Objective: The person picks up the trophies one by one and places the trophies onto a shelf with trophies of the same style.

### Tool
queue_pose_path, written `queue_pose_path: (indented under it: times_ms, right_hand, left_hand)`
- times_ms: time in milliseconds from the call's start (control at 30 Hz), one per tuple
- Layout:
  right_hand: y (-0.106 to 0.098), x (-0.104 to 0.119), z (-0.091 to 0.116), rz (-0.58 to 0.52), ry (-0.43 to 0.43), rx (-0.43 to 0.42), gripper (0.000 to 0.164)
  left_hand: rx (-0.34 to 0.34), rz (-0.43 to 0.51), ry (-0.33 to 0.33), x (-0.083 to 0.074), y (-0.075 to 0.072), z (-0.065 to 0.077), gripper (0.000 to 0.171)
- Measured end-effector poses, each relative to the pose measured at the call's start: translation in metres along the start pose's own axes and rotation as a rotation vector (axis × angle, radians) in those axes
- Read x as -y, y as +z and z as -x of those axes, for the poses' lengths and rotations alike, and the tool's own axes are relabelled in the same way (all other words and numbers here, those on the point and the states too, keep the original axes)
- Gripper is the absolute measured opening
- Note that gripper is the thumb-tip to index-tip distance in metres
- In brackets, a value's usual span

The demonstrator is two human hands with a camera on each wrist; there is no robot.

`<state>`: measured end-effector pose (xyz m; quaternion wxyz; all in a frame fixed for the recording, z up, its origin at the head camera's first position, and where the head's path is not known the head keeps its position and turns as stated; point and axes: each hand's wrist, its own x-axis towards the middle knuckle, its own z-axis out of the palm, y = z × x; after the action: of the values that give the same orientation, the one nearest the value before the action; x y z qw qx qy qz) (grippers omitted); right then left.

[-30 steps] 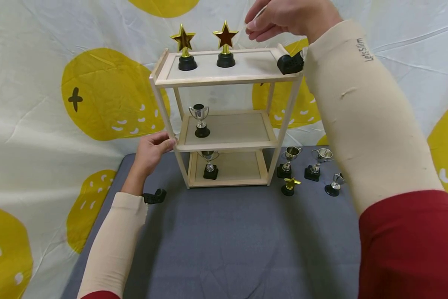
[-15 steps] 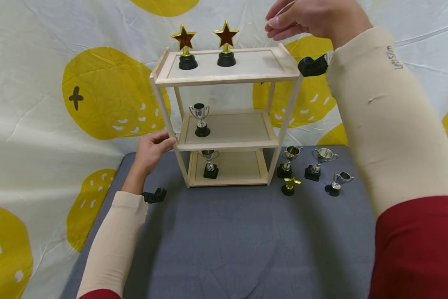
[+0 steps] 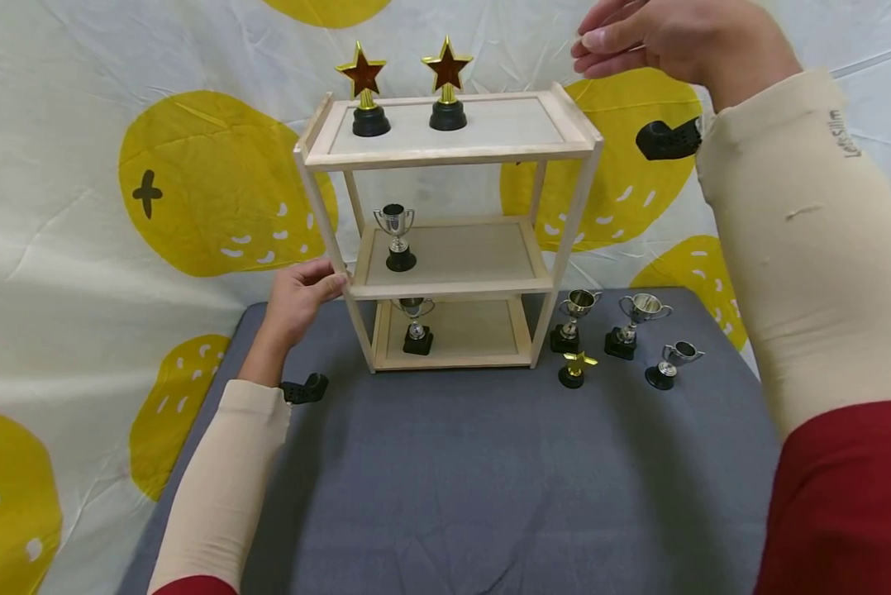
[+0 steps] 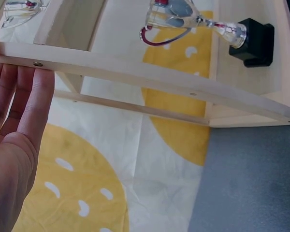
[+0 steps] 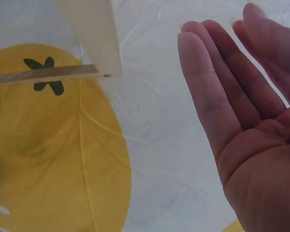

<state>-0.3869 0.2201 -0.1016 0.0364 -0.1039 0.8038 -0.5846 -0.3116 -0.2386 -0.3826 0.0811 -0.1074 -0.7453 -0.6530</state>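
A light wooden three-tier shelf (image 3: 453,289) stands on the grey-covered table. My left hand (image 3: 297,302) pinches its front left post (image 4: 121,67), thumb on one side and fingers behind. My right hand (image 3: 683,41) is in the air up and to the right of the top tier, its fingers (image 5: 203,82) nearly straight and nothing in them. Two gold star trophies (image 3: 362,87) (image 3: 447,83) stand on the top tier towards the left. One silver cup trophy (image 3: 396,235) is on the middle tier's left side, and another silver cup trophy (image 3: 417,330) on the bottom tier, its top partly hidden by the shelf edge.
Right of the shelf, on the table (image 3: 490,479), stand a dark gold cup (image 3: 575,318), two silver cups (image 3: 631,322) (image 3: 671,365) and a small gold star trophy (image 3: 575,369). Behind hangs a white cloth with yellow shapes (image 3: 215,182).
My right hand has moved to the right, away from the top tier and the star trophies. The left hand has stayed on the post, and the trophies stand where they were.
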Motion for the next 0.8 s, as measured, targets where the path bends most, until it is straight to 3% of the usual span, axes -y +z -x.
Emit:
queue_pose_path:
  times_ms: [233,400,700,800]
  right_hand:
    - [-0.014,-0.018,0.006,-0.081,-0.021,0.001,0.027]
    - [-0.017,-0.030,0.012,-0.043,-0.056,-0.003,0.030]
    - [-0.023,-0.046,0.024,-0.063,-0.132,0.027,0.023]
    - [-0.024,-0.053,0.030,-0.018,-0.164,0.022,0.023]
  left_hand:
    - [0.003,0.001,-0.005,0.000,-0.001,0.002,0.023]
    - [-0.001,-0.008,0.003,-0.001,-0.001,0.004,0.027]
    - [-0.001,-0.027,0.010,-0.002,0.001,0.005,0.037]
    - [-0.001,-0.028,0.009,-0.003,0.002,0.005,0.031]
